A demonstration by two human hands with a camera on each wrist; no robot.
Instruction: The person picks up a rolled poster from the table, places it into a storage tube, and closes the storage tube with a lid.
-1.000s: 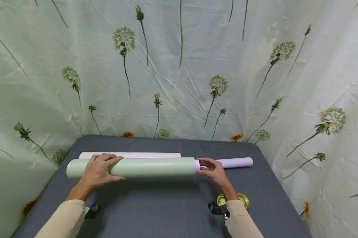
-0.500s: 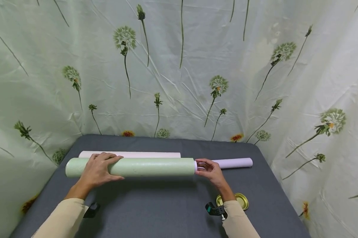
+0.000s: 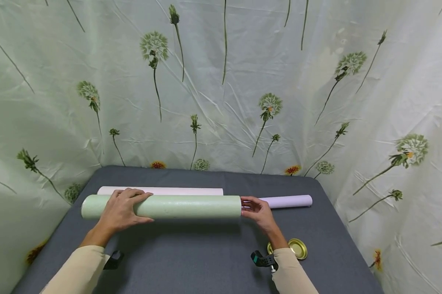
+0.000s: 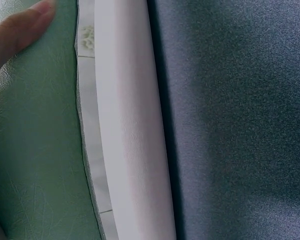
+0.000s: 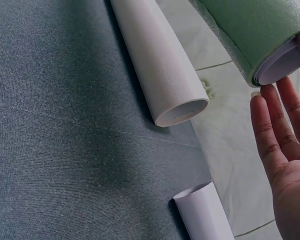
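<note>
Just slid in from the right end of the green roll (image 3: pixel 191 207), no longer jutting out: the lilac insert (image 5: pixel 278 64), so probably nested about flush. Held up above the table (image 3: pixel 191 257), left grip wrapped round the green roll (left hand (image 3: pixel 122 209)), right hand (image 3: pixel 259 213) spread at its end, fingertips at the rim. Counted: one green roll, one insert, one white roll (image 3: pixel 191 190) behind, one loose lilac roll (image 3: pixel 288 201), apparently two gold lids (image 3: pixel 298 248), partly hidden.

Grey table (image 3: pixel 191 249) (2 rolls (image 3: pixel 290 201), gold discs (image 3: pixel 298 248))
</note>
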